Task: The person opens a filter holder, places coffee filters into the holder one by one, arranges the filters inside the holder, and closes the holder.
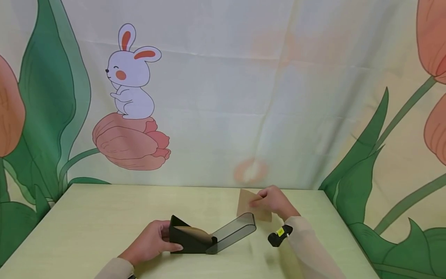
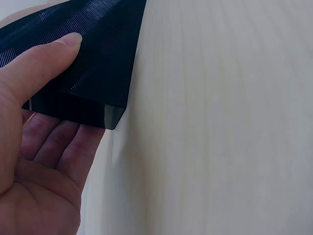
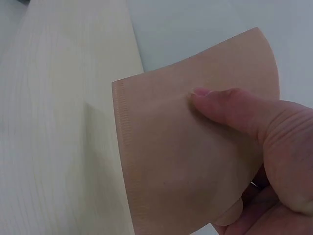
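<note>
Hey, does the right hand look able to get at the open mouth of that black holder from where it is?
Probably yes. The right hand, pinching a brown paper filter, is just behind the black holder; its clear lid is swung open towards that side, and the left hand grips only the far end.

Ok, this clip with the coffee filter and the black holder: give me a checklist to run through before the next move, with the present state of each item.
1. Left hand grips the black filter holder on the table: ok.
2. Right hand pinches a brown paper coffee filter, thumb on its face: ok.
3. Filter lifted off the table: ok.
4. Holder's clear lid swung open: ok.
5. Only one filter pinched: cannot tell.
6. Room left in the holder, which already holds brown filters: cannot tell.
</note>
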The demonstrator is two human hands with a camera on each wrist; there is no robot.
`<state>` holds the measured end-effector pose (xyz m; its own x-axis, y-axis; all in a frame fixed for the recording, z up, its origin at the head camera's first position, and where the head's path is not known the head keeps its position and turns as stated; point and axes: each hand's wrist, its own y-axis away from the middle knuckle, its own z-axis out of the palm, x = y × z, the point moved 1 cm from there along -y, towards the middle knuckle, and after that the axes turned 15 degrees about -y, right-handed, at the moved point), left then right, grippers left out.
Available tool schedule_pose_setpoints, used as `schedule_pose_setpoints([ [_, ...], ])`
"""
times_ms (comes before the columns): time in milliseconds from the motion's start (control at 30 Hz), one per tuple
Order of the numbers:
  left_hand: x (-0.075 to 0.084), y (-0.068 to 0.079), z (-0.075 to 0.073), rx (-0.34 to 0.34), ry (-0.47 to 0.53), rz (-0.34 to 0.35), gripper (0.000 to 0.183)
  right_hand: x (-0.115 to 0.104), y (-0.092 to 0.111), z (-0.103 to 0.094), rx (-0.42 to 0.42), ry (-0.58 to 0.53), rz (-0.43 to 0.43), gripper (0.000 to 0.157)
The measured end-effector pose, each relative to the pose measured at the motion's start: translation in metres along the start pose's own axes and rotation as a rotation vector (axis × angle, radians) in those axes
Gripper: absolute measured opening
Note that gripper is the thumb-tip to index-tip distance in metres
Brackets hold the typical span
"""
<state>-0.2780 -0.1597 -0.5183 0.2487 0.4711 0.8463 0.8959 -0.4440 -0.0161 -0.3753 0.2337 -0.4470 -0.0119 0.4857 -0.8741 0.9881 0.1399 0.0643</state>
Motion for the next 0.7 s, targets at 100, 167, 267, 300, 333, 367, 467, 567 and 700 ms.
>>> schedule_pose_setpoints([
  [100, 0.0, 0.0, 0.0, 0.004, -0.005, 0.001, 0.043, -0.006, 0.003, -0.002, -0.023, 0.007, -0.021, 0.018],
  [167, 0.0, 0.0, 0.0, 0.002, -0.002, 0.0, 0.043, -0.01, 0.005, -0.002, -0.038, 0.011, -0.035, 0.019],
  [267, -0.001, -0.001, 0.0, 0.001, 0.002, -0.005, 0.044, -0.016, 0.007, -0.002, -0.067, -0.007, -0.056, 0.018],
  [300, -0.001, -0.001, 0.0, 0.0, 0.005, -0.006, 0.044, -0.018, 0.008, -0.002, -0.076, -0.017, -0.064, 0.018],
  [333, -0.001, -0.001, 0.0, -0.001, 0.008, -0.007, 0.045, -0.021, 0.009, -0.002, -0.084, -0.03, -0.076, 0.019],
  [367, -0.001, -0.001, 0.0, -0.002, 0.01, -0.008, 0.045, -0.024, 0.01, -0.002, -0.09, -0.04, -0.087, 0.019],
  [467, -0.001, -0.002, 0.0, -0.002, 0.013, -0.009, 0.045, -0.032, 0.013, -0.002, -0.095, -0.059, -0.11, 0.022],
  [567, -0.001, -0.001, 0.0, -0.001, 0.007, -0.011, 0.044, -0.041, 0.015, -0.001, -0.095, -0.062, -0.128, 0.023],
  [700, -0.001, -0.001, 0.001, 0.002, -0.002, -0.004, 0.044, -0.054, 0.02, 0.001, -0.116, -0.076, -0.155, 0.021],
])
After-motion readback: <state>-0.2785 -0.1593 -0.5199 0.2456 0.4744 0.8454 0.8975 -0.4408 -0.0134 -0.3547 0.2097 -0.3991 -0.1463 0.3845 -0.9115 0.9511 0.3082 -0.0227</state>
